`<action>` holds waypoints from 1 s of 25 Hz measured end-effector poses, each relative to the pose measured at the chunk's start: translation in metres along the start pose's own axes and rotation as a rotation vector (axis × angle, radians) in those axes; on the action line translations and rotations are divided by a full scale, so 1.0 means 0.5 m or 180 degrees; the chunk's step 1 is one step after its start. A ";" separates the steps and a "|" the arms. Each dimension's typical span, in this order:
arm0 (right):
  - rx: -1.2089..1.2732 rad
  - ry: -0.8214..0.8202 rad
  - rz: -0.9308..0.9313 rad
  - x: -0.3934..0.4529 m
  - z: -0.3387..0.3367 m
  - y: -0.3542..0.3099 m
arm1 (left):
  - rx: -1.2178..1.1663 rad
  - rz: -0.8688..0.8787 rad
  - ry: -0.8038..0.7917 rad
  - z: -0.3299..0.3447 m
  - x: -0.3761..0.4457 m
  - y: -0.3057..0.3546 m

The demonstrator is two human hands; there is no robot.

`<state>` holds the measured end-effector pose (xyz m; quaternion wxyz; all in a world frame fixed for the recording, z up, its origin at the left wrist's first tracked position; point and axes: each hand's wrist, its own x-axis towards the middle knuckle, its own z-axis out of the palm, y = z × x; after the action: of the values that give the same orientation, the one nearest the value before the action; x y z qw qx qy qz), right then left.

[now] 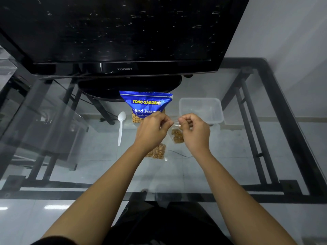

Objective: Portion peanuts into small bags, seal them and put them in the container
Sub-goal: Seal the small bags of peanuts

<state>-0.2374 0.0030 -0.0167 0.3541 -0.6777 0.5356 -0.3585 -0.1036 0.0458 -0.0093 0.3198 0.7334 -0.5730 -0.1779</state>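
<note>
Item: small clear bag [177, 134], part-filled with peanuts, held up above the middle of the glass desk [238, 152], its top strip stretched between both hands. Left hand [153, 126] pinched the strip's left end with curled fingers; right hand [193, 129] pinched the right end likewise.

Handling, as judged: thin film, soft and light, likely slippery; the nuts hung as a loose weight at the bottom. Best taken by the top strip at both ends, as here, and kept upright so nothing spilled. Whether the seal was closed could not be told.

Second filled bag [157, 151]: lay on the desk just nearer the front edge, partly covered by the left wrist; its top was hidden.

Blue peanut packet [146, 101]: stood behind the hands toward the back edge; its lower part was blocked by the left hand.

Clear container [200, 109]: sat toward the back right, near the right hand; it seemed to hold nothing, though its transparency made that uncertain.

White plastic spoon [121, 127]: lay left of the packet.

Black monitor [123, 32]: stood along the back edge, its top cut off.
</note>
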 end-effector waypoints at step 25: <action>-0.0602 -0.0762 0.0951 -0.041 -0.031 0.217 | 0.0333 -0.0940 -0.0140 0.171 -0.085 -0.070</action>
<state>-0.3055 0.0026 -0.1052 0.3992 -0.6587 0.6155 -0.1671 -0.1435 0.0688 -0.1000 0.2389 0.8212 -0.4743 -0.2088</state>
